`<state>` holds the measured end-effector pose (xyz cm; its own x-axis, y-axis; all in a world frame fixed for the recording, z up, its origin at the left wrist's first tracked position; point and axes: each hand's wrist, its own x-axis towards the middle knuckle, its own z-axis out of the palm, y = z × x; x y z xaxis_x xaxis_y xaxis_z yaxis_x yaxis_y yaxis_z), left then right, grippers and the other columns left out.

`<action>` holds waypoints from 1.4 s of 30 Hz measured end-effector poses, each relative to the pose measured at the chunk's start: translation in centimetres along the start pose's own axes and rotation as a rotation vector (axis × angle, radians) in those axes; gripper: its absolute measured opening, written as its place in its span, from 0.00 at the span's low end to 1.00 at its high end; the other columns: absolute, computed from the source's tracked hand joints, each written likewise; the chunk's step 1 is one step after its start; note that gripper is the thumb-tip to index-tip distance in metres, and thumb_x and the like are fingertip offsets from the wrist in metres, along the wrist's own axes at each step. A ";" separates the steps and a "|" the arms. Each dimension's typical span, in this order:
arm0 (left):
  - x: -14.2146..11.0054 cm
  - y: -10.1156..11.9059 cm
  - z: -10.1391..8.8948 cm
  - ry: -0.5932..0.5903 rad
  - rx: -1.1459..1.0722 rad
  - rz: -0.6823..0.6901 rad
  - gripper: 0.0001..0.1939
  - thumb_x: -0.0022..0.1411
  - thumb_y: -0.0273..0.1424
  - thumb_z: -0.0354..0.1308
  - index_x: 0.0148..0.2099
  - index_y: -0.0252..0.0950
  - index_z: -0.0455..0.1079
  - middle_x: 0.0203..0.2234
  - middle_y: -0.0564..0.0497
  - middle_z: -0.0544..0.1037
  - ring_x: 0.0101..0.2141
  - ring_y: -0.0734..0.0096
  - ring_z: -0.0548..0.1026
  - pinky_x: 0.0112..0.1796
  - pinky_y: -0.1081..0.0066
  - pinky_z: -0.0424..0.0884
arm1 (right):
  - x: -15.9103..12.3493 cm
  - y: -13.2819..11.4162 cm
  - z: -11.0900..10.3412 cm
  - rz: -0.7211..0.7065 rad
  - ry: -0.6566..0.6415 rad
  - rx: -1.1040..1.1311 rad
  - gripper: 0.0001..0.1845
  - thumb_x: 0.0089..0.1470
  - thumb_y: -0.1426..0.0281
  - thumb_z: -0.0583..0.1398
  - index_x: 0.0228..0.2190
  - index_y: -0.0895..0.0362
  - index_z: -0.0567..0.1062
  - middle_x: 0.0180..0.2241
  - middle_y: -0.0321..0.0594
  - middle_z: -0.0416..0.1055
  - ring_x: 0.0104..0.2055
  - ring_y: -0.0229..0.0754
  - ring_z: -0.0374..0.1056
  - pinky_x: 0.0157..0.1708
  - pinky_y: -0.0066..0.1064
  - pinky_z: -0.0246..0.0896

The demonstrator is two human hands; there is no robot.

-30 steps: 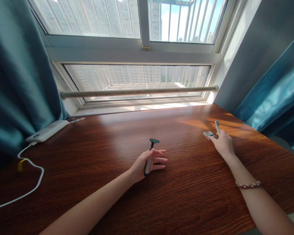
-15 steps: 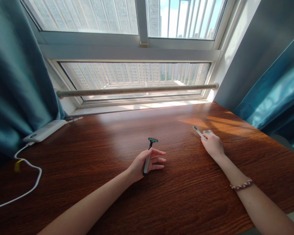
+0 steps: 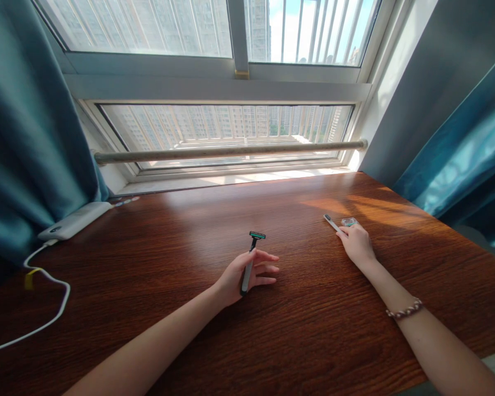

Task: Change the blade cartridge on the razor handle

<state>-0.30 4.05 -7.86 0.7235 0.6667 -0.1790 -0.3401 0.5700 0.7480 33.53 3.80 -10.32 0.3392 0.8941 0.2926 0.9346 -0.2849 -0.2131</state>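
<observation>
Head view: one razor (image 3: 246,278), green-striped head (image 3: 257,235) already fitted, held by left hand (image 3: 231,279), fingers loosely parted, over mid-bench (image 3: 181,341); one slim pale handle (image 3: 333,224), pinched in right hand (image 3: 358,246), beside clear plastic case (image 3: 348,221), toward far right corner, contents unclear.

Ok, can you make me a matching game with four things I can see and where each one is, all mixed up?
Things:
1. Black-and-grey razor with a green strip
2. Slim pale stick with a dark tip
3. Flat white box with a white cable
4. Brown-and-white beaded bracelet

Places:
A. Beside the blue-green curtain
B. In the left hand's grip
C. Around the right forearm
D. In the right hand's grip

Right pairs: 1-B, 2-D, 3-A, 4-C
</observation>
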 end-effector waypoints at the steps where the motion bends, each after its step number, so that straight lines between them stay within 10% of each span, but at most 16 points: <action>1: 0.0 0.0 0.0 -0.001 0.000 0.001 0.17 0.62 0.37 0.45 0.38 0.30 0.69 0.47 0.38 0.68 0.42 0.57 0.70 0.42 0.56 0.66 | 0.1 0.0 0.1 0.000 -0.003 0.006 0.12 0.52 0.66 0.55 0.35 0.55 0.76 0.33 0.45 0.67 0.37 0.46 0.64 0.37 0.33 0.57; 16: 0.0 0.0 0.0 -0.001 -0.004 -0.001 0.17 0.62 0.37 0.45 0.38 0.30 0.69 0.46 0.38 0.68 0.42 0.57 0.70 0.42 0.56 0.66 | -0.3 0.4 -2.7 0.243 -0.098 -0.026 0.10 0.40 0.63 0.59 0.27 0.56 0.71 0.24 0.42 0.69 0.25 0.46 0.67 0.21 0.30 0.54; 42: 0.0 -0.1 0.0 0.004 -0.001 -0.002 0.17 0.62 0.37 0.43 0.39 0.30 0.69 0.46 0.38 0.68 0.41 0.58 0.70 0.43 0.56 0.65 | 0.6 1.9 -2.3 0.311 -0.075 -0.080 0.11 0.42 0.63 0.58 0.27 0.57 0.71 0.26 0.48 0.71 0.28 0.50 0.68 0.24 0.32 0.56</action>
<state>-0.31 4.00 -7.92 0.7218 0.6675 -0.1832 -0.3395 0.5720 0.7467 35.72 2.98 -8.42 0.6037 0.7821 0.1549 0.7938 -0.5718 -0.2071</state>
